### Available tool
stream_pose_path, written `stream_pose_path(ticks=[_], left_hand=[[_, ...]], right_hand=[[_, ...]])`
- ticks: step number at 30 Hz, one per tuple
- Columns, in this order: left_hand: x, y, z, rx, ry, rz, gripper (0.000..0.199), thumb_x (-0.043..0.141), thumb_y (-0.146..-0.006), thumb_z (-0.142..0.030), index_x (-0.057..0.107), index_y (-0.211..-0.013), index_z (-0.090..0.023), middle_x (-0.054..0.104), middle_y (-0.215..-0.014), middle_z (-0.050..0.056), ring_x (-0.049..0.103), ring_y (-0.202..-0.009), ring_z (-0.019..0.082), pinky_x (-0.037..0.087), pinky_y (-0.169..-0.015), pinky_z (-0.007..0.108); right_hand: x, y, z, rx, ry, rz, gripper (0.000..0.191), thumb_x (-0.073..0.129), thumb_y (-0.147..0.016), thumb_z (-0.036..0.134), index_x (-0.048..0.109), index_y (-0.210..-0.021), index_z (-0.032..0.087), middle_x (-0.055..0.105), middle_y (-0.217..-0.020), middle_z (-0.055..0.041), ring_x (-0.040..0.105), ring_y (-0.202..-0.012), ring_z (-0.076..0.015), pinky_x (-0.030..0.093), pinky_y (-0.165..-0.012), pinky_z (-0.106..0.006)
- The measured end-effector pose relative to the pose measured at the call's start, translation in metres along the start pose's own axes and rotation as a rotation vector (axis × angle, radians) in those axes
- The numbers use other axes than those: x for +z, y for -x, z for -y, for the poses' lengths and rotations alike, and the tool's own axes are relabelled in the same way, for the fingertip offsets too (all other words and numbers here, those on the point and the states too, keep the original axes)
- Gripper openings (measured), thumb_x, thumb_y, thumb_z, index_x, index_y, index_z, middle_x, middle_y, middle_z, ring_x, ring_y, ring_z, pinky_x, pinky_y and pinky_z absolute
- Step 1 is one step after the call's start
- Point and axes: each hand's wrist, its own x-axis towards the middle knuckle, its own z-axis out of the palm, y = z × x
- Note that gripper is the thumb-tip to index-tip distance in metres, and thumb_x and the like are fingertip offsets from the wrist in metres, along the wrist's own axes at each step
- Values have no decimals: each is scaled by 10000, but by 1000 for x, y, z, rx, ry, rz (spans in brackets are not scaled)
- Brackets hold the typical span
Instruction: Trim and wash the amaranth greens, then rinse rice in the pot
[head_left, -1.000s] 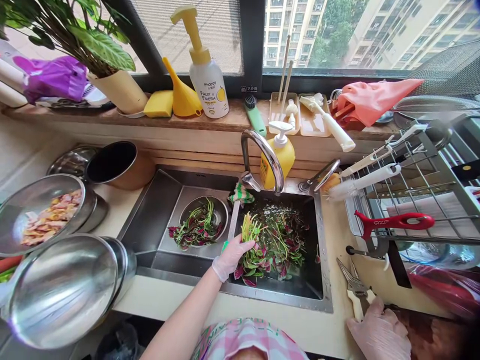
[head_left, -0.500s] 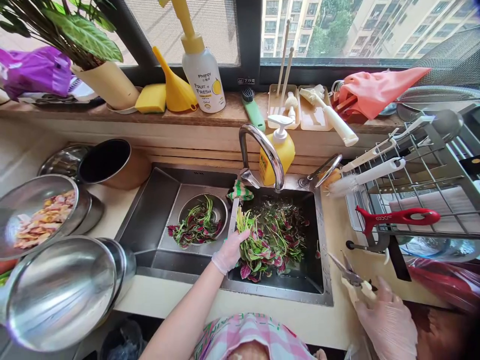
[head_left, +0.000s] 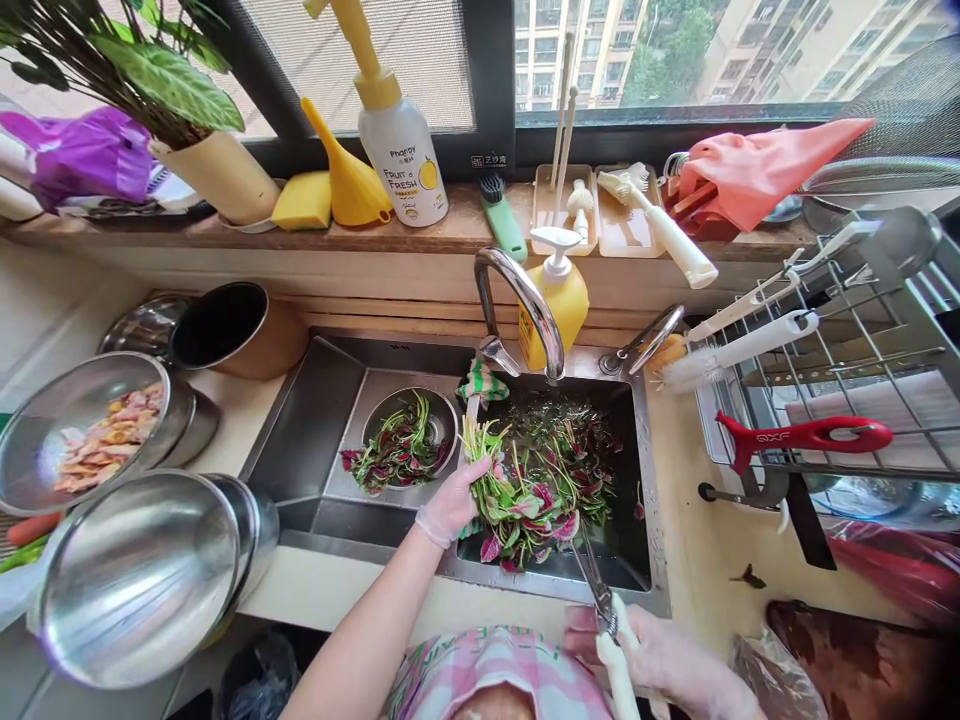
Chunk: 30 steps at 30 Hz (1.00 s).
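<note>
My gloved left hand grips a bunch of red and green leafy vegetables by the stems, above the right sink basin. Kitchen scissors with white handles are in my gloved right hand, at the counter's front edge. Their blades point up towards the bunch's leaves. More of the same greens float in the water of the right basin. A metal bowl in the left basin holds another heap of them.
A curved faucet reaches over the sink, with a yellow soap bottle behind it. Metal pans and a bowl of chopped meat stand at left. A dish rack with a red peeler is at right.
My right hand has brought the scissors from the right counter leftward to the front of the sink. The left hand still holds the bunch, shifted slightly.
</note>
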Motion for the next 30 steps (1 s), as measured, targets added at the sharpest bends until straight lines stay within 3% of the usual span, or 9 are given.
stream_pose_path(ticks=[5,10,13,16,20,22,24,27,30], left_hand=[[-8,10,2,66,-143,121,304,824,-653,-358,675,-777,-124,633,-671,20,634,-652,162,536,-790,343],[-4,15,4,15,-150,261,294,802,-674,-348,686,-830,-127,574,-632,-5,568,-608,121,495,-912,399],[-1,16,6,11,-184,308,263,788,-677,-331,678,-807,-130,571,-639,0,541,-582,112,491,-921,415],[-2,15,6,2,-201,344,250,756,-703,-350,662,-741,-122,571,-647,8,523,-552,101,500,-903,421],[-2,14,5,-45,-219,397,300,731,-730,-388,657,-698,-99,565,-607,16,558,-542,115,533,-812,382],[1,13,6,-82,-234,346,306,745,-720,-394,672,-744,-98,604,-621,34,625,-590,160,543,-746,355],[6,11,10,-83,-229,218,295,765,-707,-363,688,-831,-106,666,-682,54,671,-651,195,546,-717,336],[10,8,17,-19,-223,7,328,793,-682,-280,689,-949,-120,727,-773,64,692,-684,200,548,-713,328],[7,8,23,23,-233,-73,369,812,-664,-274,688,-975,-119,748,-808,73,707,-732,218,548,-752,341]], right_hand=[[-7,-6,-2,-62,-500,138,893,818,-531,428,495,-1330,195,679,-1176,-165,616,-1147,-313,364,-1075,-477],[-38,-27,21,-250,-427,-4,909,728,-560,479,418,-1359,175,601,-1288,-225,577,-1193,-361,379,-1029,-538],[-51,-49,34,-320,-371,-56,859,675,-614,428,374,-1379,178,533,-1374,-225,533,-1248,-357,375,-1036,-544],[-57,-75,34,-353,-472,39,759,660,-633,279,407,-1345,208,466,-1449,-191,504,-1282,-340,344,-1073,-545],[-58,-104,17,-345,-644,224,702,637,-585,150,471,-1264,225,549,-1380,-165,513,-1276,-322,277,-1112,-566],[-54,-114,9,-307,-686,275,713,626,-557,117,479,-1247,223,571,-1356,-153,541,-1247,-305,276,-1119,-539],[-48,-122,1,-257,-712,302,740,616,-533,83,473,-1245,224,585,-1338,-140,580,-1200,-278,353,-1074,-471],[-35,-132,-9,-208,-774,337,735,606,-520,53,469,-1220,226,626,-1275,-131,623,-1124,-235,473,-892,-329],[-26,-137,-16,-214,-832,342,728,596,-528,46,459,-1221,222,634,-1251,-133,639,-1073,-211,487,-782,-270]])
